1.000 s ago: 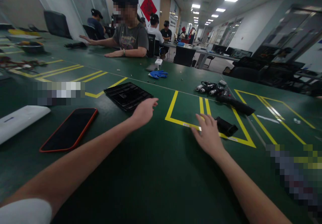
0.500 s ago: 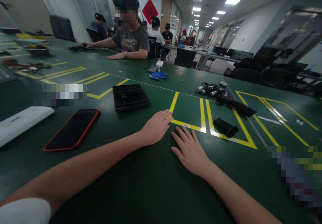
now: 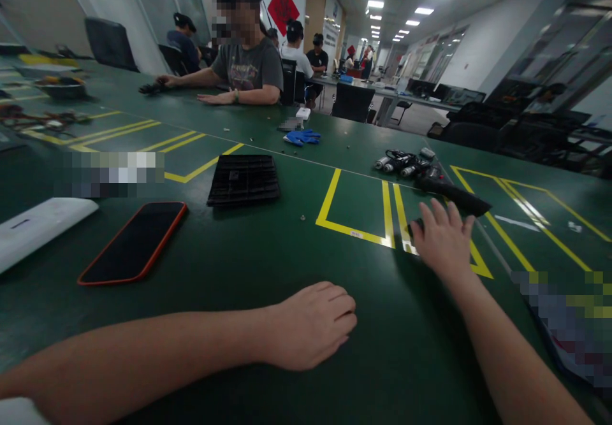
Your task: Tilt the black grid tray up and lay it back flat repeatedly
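My left hand [image 3: 310, 326] rests on the green table [image 3: 268, 266] near its front edge, fingers curled under in a loose fist with nothing visible in it. My right hand [image 3: 442, 240] lies further out to the right, fingers stretched flat over a small black block [image 3: 415, 225] on the yellow tape line. Only the block's left end shows. A long black tool [image 3: 454, 197] lies just beyond the fingertips. A black ribbed tray [image 3: 243, 180] sits left of the yellow taped box [image 3: 356, 208], with a tiny loose part [image 3: 302, 218] between them.
A phone in a red case [image 3: 134, 240] and a white device [image 3: 38, 224] lie at the left. A bunch of small black and silver cylinders [image 3: 401, 165] and a blue glove [image 3: 301, 137] sit further back. A person [image 3: 246, 62] sits across the table, hands on it.
My left hand has pulled back toward me and curled its fingers. My right hand has moved right and outward onto the small black block. The tray stays where it was pushed.
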`<state>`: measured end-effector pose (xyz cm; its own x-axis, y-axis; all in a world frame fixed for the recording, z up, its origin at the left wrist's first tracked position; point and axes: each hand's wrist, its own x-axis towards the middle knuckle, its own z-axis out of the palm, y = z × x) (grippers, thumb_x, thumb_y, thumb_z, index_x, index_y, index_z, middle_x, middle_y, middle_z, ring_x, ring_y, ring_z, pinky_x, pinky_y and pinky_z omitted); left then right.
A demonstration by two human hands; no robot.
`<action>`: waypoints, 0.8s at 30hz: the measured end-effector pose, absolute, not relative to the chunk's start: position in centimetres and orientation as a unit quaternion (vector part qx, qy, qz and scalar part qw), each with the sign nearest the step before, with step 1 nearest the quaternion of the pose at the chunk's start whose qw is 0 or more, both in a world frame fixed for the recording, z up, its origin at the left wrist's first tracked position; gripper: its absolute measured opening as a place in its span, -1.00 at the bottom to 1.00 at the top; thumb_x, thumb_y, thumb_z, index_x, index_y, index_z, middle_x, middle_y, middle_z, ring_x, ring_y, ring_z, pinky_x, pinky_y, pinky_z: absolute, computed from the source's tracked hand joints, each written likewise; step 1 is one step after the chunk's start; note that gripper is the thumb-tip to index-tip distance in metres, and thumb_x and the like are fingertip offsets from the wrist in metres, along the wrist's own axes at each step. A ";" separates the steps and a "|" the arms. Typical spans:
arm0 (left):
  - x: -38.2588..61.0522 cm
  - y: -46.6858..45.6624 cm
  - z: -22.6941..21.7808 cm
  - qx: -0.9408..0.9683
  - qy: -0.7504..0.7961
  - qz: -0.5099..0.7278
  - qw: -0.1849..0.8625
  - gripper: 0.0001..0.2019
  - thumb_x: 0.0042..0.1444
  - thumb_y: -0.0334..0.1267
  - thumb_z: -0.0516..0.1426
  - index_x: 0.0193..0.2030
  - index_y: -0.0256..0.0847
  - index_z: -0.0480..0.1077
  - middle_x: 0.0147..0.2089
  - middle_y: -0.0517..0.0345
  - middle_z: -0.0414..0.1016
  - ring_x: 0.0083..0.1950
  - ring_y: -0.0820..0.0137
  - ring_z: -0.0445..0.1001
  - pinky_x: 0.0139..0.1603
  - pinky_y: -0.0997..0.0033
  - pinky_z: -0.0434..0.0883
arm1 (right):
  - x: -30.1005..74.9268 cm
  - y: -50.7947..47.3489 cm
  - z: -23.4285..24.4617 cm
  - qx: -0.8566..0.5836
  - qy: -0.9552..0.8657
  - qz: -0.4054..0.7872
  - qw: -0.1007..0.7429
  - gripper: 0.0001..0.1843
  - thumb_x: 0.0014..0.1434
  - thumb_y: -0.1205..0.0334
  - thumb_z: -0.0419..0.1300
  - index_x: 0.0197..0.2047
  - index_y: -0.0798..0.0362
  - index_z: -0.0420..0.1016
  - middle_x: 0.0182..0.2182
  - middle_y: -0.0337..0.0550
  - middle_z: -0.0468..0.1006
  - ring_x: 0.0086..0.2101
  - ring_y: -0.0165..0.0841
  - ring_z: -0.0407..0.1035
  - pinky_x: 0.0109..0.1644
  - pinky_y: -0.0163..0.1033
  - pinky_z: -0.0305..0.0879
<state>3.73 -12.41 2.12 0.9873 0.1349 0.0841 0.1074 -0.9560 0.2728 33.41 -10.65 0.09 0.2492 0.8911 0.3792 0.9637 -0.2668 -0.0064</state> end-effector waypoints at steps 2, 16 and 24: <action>3.7 -12.5 2.0 0.987 0.054 0.050 0.142 -0.82 0.21 -0.28 0.02 -0.10 -0.27 0.35 -0.09 0.02 0.41 -0.09 0.34 0.34 -0.01 0.34 0.29 | 35.8 -10.5 -0.4 -0.831 -0.540 -0.102 0.087 -0.35 0.23 -0.04 -0.20 0.22 0.20 0.20 0.21 0.21 0.21 0.21 0.21 -0.05 0.10 0.36 0.03; 2.6 0.2 1.1 0.928 0.373 0.021 0.001 -0.78 0.26 -0.32 -0.06 -0.10 -0.36 0.33 -0.11 -0.06 0.35 -0.15 0.32 0.36 -0.16 0.34 0.33 | 37.5 -9.9 -2.0 -0.862 -0.498 -0.006 0.099 -0.31 0.20 -0.11 -0.24 0.18 0.19 0.25 0.08 0.18 0.34 0.06 0.08 0.21 0.04 0.10 0.22; 1.2 3.1 2.5 0.765 0.484 0.260 0.336 -0.94 0.10 -0.34 0.06 -0.32 -0.29 0.30 -0.37 0.10 0.39 -0.40 0.43 0.39 -0.39 0.45 0.33 | 36.6 -10.1 -1.2 -0.871 -0.481 0.017 0.099 -0.31 0.20 -0.10 -0.23 0.21 0.18 0.22 0.11 0.15 0.32 0.08 0.09 0.18 0.07 0.11 0.20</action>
<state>1.18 3.06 2.47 0.3972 0.9149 0.0720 0.5658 -0.3058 0.7658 36.64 -10.07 -1.19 0.5370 0.8410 0.0664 0.8343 -0.5178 -0.1892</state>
